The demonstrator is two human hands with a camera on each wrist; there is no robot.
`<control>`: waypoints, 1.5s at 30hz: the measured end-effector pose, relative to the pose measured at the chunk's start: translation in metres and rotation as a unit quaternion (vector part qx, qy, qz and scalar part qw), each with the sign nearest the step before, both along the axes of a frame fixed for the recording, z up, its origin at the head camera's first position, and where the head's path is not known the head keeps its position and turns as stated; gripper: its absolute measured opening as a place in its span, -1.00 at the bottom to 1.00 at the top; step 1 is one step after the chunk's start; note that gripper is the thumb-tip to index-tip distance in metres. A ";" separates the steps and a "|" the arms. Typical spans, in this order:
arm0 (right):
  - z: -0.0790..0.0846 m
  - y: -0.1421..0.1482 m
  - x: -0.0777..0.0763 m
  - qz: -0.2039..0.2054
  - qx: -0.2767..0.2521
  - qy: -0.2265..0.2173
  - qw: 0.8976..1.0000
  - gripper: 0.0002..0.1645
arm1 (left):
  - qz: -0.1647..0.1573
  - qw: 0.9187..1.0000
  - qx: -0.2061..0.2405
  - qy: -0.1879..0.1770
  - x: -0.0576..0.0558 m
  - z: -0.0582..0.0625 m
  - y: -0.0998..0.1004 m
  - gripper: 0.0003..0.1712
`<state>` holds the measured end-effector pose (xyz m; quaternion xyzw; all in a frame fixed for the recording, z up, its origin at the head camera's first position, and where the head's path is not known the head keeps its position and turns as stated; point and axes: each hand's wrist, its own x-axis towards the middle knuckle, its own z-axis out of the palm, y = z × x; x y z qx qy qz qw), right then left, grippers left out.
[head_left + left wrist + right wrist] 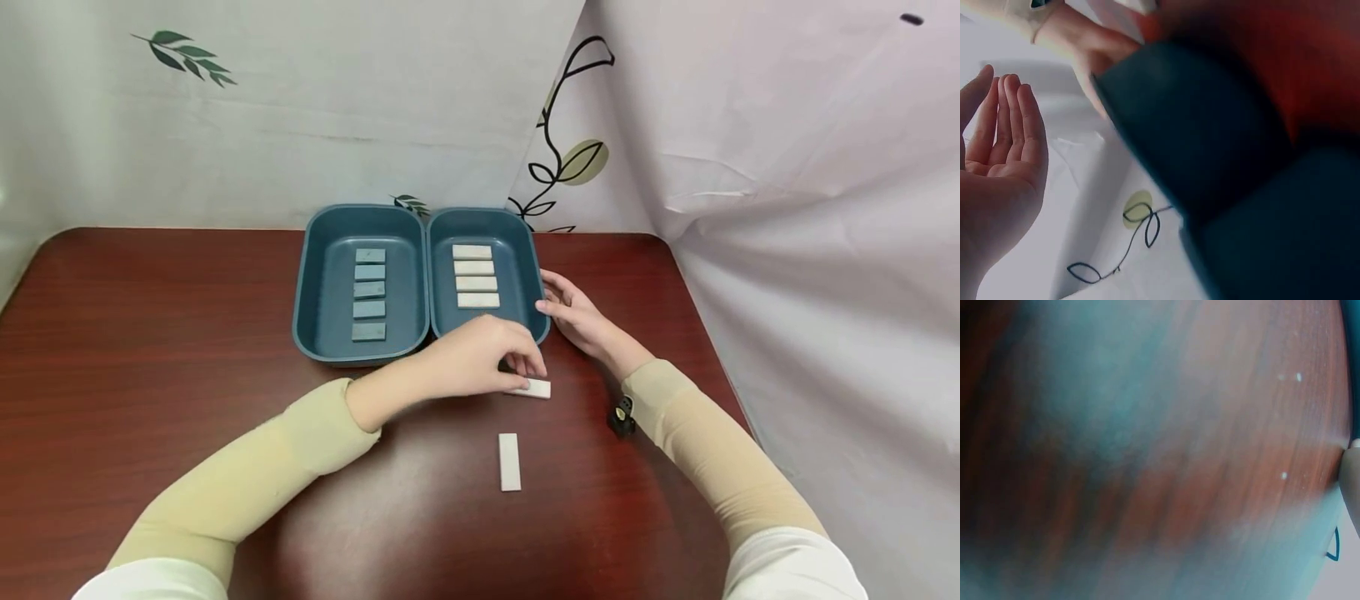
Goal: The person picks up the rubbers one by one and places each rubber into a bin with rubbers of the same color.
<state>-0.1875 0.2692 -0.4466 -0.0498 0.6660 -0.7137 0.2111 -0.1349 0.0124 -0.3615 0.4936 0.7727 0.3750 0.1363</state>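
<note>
In the head view, my left hand [483,358] hovers over a white rectangular block [538,389] on the table, thumb against its near side and fingers bent above it. Seen from the left wrist, the left hand [1007,162] has its fingers extended, with nothing visible in it. At the right wall of the blue two-part box [296,308], my right hand [581,321] holds the rim, thumb over the edge and fingers along the outside. Several white blocks [475,267] lie in a column in the right compartment. The left compartment has several grey-blue blocks [369,289], also in a column.
Another white block [509,462] lies lengthwise nearer the front of the dark red wooden table [150,358]. A patterned white cloth [337,108] hangs behind the table and along its right side. The right wrist view is mostly blurred tabletop.
</note>
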 end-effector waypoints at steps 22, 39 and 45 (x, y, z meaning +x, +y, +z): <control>-0.001 -0.001 0.001 -0.004 -0.009 0.002 1.000 -0.18 | -0.149 0.983 -0.080 -0.065 0.017 -0.049 0.018 -0.72; -0.001 0.000 -0.003 -0.007 -0.007 0.000 1.000 -0.18 | -0.210 0.966 -0.149 -0.033 0.015 -0.063 0.027 -0.67; -0.002 -0.001 -0.002 -0.008 -0.009 0.001 1.000 -0.18 | -0.231 0.959 -0.163 0.009 0.016 -0.064 0.027 -0.68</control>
